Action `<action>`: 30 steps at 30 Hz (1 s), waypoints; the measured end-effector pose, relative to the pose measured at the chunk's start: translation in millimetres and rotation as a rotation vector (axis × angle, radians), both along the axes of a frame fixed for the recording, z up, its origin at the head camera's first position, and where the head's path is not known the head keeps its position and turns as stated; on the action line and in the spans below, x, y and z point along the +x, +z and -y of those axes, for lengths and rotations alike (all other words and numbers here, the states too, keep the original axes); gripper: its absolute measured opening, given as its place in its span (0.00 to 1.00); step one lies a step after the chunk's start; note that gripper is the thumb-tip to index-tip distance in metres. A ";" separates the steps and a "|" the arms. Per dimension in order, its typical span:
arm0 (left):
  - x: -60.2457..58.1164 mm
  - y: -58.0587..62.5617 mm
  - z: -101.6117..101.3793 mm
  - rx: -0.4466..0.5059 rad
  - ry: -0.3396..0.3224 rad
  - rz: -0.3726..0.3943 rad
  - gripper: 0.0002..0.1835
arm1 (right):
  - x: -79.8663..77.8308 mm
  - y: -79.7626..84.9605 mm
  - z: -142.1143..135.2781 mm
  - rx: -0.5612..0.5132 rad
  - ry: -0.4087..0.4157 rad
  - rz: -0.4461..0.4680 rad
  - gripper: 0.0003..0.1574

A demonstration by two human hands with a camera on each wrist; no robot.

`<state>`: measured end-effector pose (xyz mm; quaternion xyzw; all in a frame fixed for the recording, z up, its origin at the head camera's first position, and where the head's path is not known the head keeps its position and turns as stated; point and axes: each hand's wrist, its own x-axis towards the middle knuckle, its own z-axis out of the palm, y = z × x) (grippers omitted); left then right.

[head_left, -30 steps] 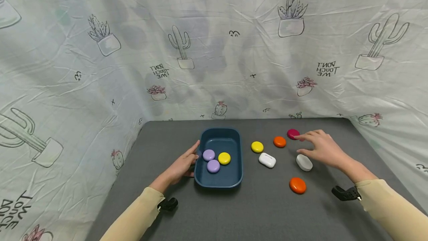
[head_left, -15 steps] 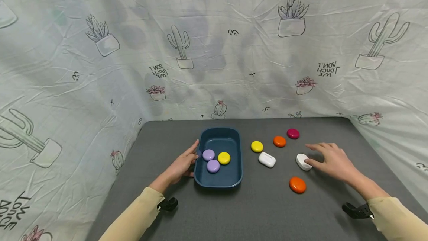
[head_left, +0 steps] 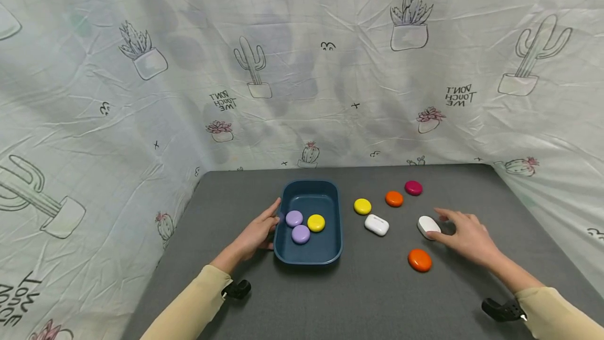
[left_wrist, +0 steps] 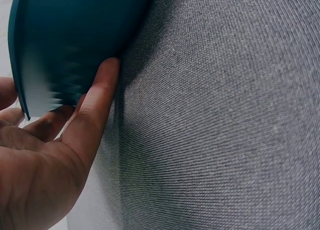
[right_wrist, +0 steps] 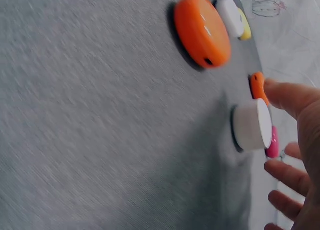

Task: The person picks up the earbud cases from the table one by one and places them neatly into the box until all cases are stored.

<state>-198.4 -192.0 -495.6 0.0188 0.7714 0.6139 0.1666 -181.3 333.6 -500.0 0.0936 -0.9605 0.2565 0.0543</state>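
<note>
On the right of the gray fabric-like tabletop [head_left: 368,298], a white oval case [head_left: 427,226] is lying beside the right hand [head_left: 472,240], whose thumb and fingers are standing wide around its near side; contact I cannot confirm. The case is looking light, stiff and smooth, perhaps slippery; its upright side walls would be offering the surest hold. Around it, a glossy orange case [head_left: 420,260], a smaller orange disc [head_left: 394,199] and a crimson disc [head_left: 413,188] are resting. Farther left, the left hand [head_left: 255,234] is touching a blue box [head_left: 321,201] with extended fingers; its plastic-looking, round-cornered walls are enclosing two lilac discs [head_left: 300,234] and a yellow disc [head_left: 316,223]. Behind, a creased curtain [head_left: 302,67] is hanging.
</note>
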 end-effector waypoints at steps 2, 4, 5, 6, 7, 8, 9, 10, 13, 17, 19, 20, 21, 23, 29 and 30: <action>0.0 0.1 0.1 0.001 0.000 0.000 0.34 | 1.8 -1.9 2.6 -0.019 -0.016 0.018 0.51; 0.2 0.3 0.2 0.000 -0.001 -0.001 0.34 | 3.4 -4.0 4.4 -0.032 -0.029 0.033 0.51; 0.1 0.2 0.3 0.000 0.000 0.000 0.34 | 4.0 -5.0 5.1 -0.035 -0.036 0.038 0.52; 0.0 0.1 0.5 0.000 0.000 0.000 0.34 | 4.6 -5.9 5.8 -0.034 -0.042 0.042 0.52; -0.1 -0.1 0.6 0.000 0.000 0.001 0.33 | 5.0 -6.8 6.3 -0.036 -0.048 0.045 0.52; -0.2 -0.3 0.7 0.000 -0.002 0.001 0.33 | 5.4 -7.7 6.9 -0.034 -0.053 0.046 0.52; -0.3 -0.4 0.7 0.002 -0.003 0.001 0.33 | 5.6 -8.5 7.2 -0.031 -0.056 0.046 0.52; -0.3 -0.5 0.8 0.004 -0.005 0.001 0.33 | 5.7 -9.1 7.6 -0.029 -0.058 0.046 0.52; -0.3 -0.5 0.8 0.009 -0.008 0.002 0.33 | 5.8 -10.3 8.5 -0.023 -0.065 0.037 0.51; -0.6 -0.9 0.7 0.004 -0.007 0.003 0.34 | 4.8 -12.0 8.7 -0.016 -0.073 0.034 0.51; -0.5 -0.9 0.7 0.000 -0.006 0.004 0.34 | 4.5 -12.9 8.6 -0.016 -0.073 0.034 0.51; -0.5 -0.7 0.6 -0.001 -0.006 0.005 0.34 | 4.3 -13.4 8.2 -0.015 -0.072 0.034 0.50; -0.3 -0.5 0.5 -0.002 -0.006 0.006 0.34 | 4.1 -13.9 7.5 -0.017 -0.070 0.033 0.50; 0.0 -0.2 0.4 -0.007 -0.007 0.006 0.34 | 3.6 -14.7 6.0 -0.023 -0.065 0.029 0.49; -0.5 -1.3 0.3 -0.016 0.000 0.012 0.34 | 0.6 -18.2 -0.7 -0.041 -0.053 0.010 0.44; -0.7 -1.8 0.3 -0.017 0.000 0.014 0.34 | 0.2 -18.9 -1.6 -0.045 -0.053 0.010 0.43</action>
